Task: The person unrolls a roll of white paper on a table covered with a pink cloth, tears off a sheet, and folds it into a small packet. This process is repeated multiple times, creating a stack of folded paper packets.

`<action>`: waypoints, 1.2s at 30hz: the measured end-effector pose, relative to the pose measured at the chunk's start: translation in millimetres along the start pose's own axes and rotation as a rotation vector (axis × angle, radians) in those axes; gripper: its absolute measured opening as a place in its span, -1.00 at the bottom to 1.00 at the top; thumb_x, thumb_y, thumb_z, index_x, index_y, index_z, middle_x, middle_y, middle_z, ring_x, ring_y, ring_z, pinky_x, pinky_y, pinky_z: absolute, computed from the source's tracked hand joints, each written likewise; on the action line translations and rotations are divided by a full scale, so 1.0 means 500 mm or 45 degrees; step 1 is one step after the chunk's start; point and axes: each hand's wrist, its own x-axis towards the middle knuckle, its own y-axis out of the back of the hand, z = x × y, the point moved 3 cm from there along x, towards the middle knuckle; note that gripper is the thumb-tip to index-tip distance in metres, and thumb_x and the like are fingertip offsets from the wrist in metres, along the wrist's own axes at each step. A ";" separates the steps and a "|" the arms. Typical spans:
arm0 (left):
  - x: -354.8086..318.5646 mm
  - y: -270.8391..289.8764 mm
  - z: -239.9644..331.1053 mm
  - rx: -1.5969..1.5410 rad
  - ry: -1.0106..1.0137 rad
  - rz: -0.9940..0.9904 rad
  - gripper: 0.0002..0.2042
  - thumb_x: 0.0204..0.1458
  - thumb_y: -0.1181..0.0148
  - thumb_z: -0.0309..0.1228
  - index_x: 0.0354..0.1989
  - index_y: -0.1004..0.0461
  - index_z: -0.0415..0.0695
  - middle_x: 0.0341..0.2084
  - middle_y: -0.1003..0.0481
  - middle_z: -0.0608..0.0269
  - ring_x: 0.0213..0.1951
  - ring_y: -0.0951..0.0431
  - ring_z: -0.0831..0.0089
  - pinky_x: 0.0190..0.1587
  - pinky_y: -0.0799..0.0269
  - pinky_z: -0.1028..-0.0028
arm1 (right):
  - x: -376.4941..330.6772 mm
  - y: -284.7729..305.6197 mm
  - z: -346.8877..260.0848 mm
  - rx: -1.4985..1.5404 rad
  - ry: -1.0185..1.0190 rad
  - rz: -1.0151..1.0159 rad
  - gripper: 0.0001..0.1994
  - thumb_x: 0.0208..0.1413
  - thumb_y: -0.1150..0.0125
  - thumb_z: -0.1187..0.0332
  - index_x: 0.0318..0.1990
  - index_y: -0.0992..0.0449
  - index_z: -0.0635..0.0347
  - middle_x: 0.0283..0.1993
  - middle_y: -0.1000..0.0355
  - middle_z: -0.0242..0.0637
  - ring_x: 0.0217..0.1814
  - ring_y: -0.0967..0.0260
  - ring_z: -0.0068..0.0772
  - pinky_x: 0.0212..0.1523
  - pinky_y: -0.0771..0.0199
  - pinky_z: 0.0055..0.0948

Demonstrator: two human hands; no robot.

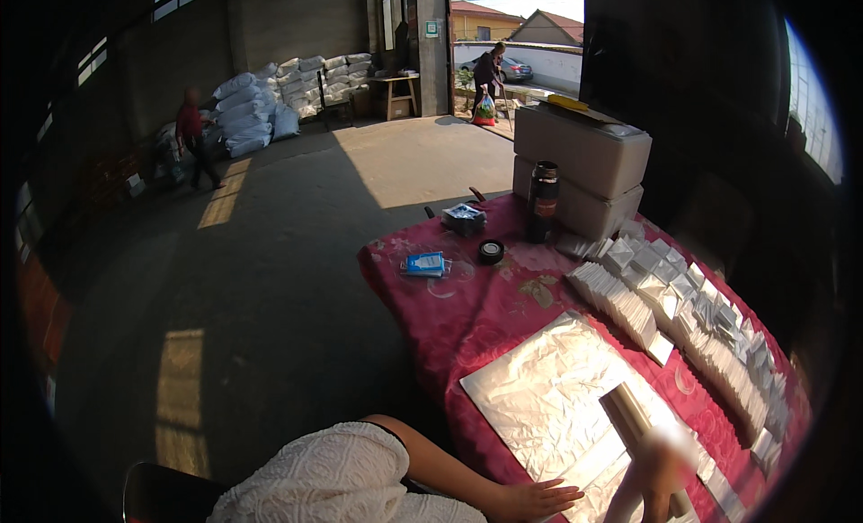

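A wide, shiny white sheet [530,379], crinkled all over, lies on the near part of the table. My left hand [539,499] rests flat on its near edge with the fingers stretched out to the right. On the sheet's right side, a long, flat greyish strip [623,408] runs toward me. My right hand [661,478] is over the near end of this strip. Blur covers part of that hand, so I cannot tell whether its fingers grip the strip or press on it.
Rows of folded white packets [620,307] line the table's right side, on a red flowered cloth [431,321]. Toward the back stand a dark bottle [543,204], stacked pale boxes [575,150], a black tape roll [491,251] and a blue packet [425,264]. Two people are far off.
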 end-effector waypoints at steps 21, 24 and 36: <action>-0.006 0.016 -0.001 0.144 -0.163 -0.027 -0.52 0.03 0.17 -0.33 0.16 -0.16 -0.19 0.23 -0.08 0.05 0.26 -0.07 0.26 0.24 0.00 0.28 | -0.023 0.088 -0.176 0.421 0.241 -0.260 -0.53 -0.14 -0.15 0.51 0.03 -0.41 0.00 -0.12 -0.41 -0.30 -0.12 -0.31 -0.19 -0.03 -0.29 -0.32; -0.001 0.021 0.002 0.154 -0.185 -0.016 -0.53 0.02 0.15 -0.31 0.15 -0.18 -0.18 0.24 -0.06 0.05 0.26 -0.07 0.25 0.25 0.05 0.28 | 0.065 0.053 -0.122 0.370 0.163 -0.100 -0.53 -0.16 -0.14 0.52 0.01 -0.43 -0.02 -0.17 -0.43 -0.27 -0.16 -0.33 -0.17 -0.07 -0.32 -0.33; -0.031 0.063 -0.027 -0.184 -0.253 0.080 -0.58 -0.05 0.05 -0.40 0.05 -0.25 -0.24 0.06 -0.27 0.04 0.09 -0.30 0.27 0.18 -0.16 0.28 | -0.021 0.145 -0.183 0.659 0.366 0.101 -0.58 -0.15 -0.20 0.52 -0.03 -0.39 0.19 0.00 -0.32 -0.18 0.05 -0.24 -0.11 0.03 -0.31 -0.27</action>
